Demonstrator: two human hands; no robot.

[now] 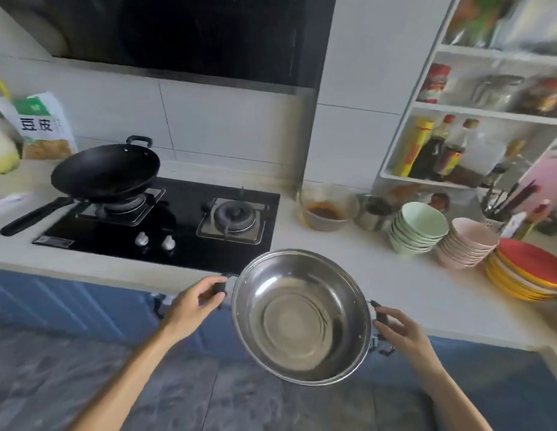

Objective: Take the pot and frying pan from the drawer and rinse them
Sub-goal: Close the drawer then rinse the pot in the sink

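Note:
A shiny steel pot (302, 315) with two black side handles hangs in the air in front of the counter edge, its empty inside facing me. My left hand (190, 306) grips the left handle and my right hand (398, 331) grips the right one. A black frying pan (106, 171) with a long black handle rests on the left burner of the gas hob (177, 225). No drawer or sink shows in this view.
On the white counter (348, 262) to the right stand a sauce container (325, 209), green bowls (418, 227), pink bowls (470, 244) and orange plates (529, 269). A shelf (476, 116) holds bottles. A food bag (41, 126) leans at the far left. Blue cabinet doors (53, 303) run below.

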